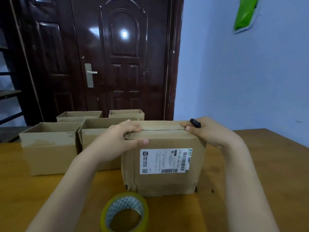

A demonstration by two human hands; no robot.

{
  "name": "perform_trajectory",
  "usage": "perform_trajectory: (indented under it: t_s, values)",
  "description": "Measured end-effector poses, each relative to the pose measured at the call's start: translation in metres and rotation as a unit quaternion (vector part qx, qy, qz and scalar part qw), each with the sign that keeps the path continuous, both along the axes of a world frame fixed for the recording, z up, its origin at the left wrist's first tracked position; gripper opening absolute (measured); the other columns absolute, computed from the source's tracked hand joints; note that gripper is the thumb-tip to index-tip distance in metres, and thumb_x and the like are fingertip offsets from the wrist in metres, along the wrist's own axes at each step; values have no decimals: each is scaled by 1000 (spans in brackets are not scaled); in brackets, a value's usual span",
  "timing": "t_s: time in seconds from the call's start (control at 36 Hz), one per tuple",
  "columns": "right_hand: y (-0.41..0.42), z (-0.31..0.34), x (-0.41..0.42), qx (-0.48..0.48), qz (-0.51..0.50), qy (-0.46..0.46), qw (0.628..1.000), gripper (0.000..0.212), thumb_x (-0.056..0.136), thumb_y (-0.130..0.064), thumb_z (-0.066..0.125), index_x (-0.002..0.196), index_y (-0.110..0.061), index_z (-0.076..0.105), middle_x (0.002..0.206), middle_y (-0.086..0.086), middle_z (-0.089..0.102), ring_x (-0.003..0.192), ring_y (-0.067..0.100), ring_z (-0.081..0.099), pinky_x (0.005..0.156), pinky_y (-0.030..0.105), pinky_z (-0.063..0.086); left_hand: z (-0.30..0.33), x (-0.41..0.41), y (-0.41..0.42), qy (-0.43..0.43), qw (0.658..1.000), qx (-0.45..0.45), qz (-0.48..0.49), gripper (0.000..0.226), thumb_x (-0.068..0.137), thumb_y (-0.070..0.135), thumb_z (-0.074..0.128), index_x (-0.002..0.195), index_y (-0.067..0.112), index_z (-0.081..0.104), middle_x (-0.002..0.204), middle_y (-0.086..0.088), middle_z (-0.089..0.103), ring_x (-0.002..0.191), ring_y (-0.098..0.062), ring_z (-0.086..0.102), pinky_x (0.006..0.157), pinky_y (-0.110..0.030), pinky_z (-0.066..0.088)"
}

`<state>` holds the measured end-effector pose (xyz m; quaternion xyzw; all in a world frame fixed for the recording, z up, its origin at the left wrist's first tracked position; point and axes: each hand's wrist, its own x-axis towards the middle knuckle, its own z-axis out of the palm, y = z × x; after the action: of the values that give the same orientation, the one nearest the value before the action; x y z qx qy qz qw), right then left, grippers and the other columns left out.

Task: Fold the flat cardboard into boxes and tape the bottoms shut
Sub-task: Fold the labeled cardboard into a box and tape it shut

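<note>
- Two hands press on the upturned bottom of the box (164,158), one at each end of its centre seam (163,129).
- Left hand (123,138): fingers curled over the left top corner, thumb against the near face, clamping the flaps down.
- Right hand (205,131): fingers lie on the right end of the seam while pinching a small black tool (195,123).
- Box stands near the front edge of the desk (250,164), label (165,161) facing the person; flaps meet.
- Judged light, stiff along its edges, yielding mid-flap; best held at the corners.
- Tape roll (124,213) lies just in front, at the desk's front edge.
- Four open boxes (50,148) sit toward the back left.
</note>
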<state>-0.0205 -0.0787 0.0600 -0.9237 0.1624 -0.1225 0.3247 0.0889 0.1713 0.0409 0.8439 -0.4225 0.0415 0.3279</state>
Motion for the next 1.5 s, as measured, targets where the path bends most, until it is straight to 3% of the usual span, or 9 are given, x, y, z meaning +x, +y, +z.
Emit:
perform_trajectory:
  t_s: [0.11,0.31,0.53,0.67,0.83,0.92,1.03,1.17,1.5]
  values:
    - [7,4,-3,-4,13,-21,1000,28,99,-28,48,121,-19,63,125,-4,61,114,16,55,98,30,40,3,-4,0,-14,1000,26,-2,60,80,58,58,131,27,51,139,13,46,126,0,36,96,-23,31]
    - [21,7,-12,-90,-9,-71,993,24,98,-24,46,106,-17,67,116,3,65,112,22,56,99,39,44,13,-9,1,-22,999,42,-13,55,88,47,59,134,18,47,134,0,50,116,-14,47,94,-28,37]
    - [52,6,-42,-232,-22,-287,929,26,89,-2,49,106,-11,67,111,3,62,108,23,52,85,33,41,17,-25,11,-206,977,10,51,74,85,42,64,145,11,33,153,-9,29,143,-25,17,115,-46,21]
    - [83,-20,-63,-239,16,-331,912,24,91,-4,51,110,-12,63,107,1,62,98,18,56,74,30,45,-7,-72,28,-382,916,-121,28,27,83,27,51,99,7,59,94,-7,60,91,-26,53,73,-36,44]
    - [105,-62,-63,-188,39,-175,966,22,95,-17,50,112,-17,64,103,2,70,92,24,62,67,32,45,-70,-105,28,-260,965,25,19,21,92,39,49,91,18,51,80,4,52,75,-17,51,58,-27,32]
    - [106,-89,-53,-67,96,-15,993,20,93,-23,54,102,-10,67,89,5,66,82,23,60,73,33,47,-92,-102,24,-133,980,133,61,41,89,55,49,108,19,43,90,2,59,82,-21,58,63,-32,44]
    - [103,-117,-49,43,126,116,984,21,88,-21,57,80,-3,65,66,7,64,51,19,46,53,27,37,-109,-106,16,-21,969,233,83,68,84,63,54,124,13,33,96,-4,58,92,-25,60,64,-32,44]
    - [101,-128,-49,140,114,142,973,12,92,-14,51,91,-7,61,66,6,64,35,10,31,36,19,25,-114,-114,10,-73,966,221,113,54,91,32,57,130,8,28,68,4,41,72,-22,51,57,-32,41]
    - [102,-129,-39,209,123,114,964,14,95,-15,50,90,-11,62,66,6,60,33,8,27,38,19,21,-100,-97,19,53,993,47,93,31,81,26,68,103,18,47,81,7,49,77,-18,51,58,-28,36]
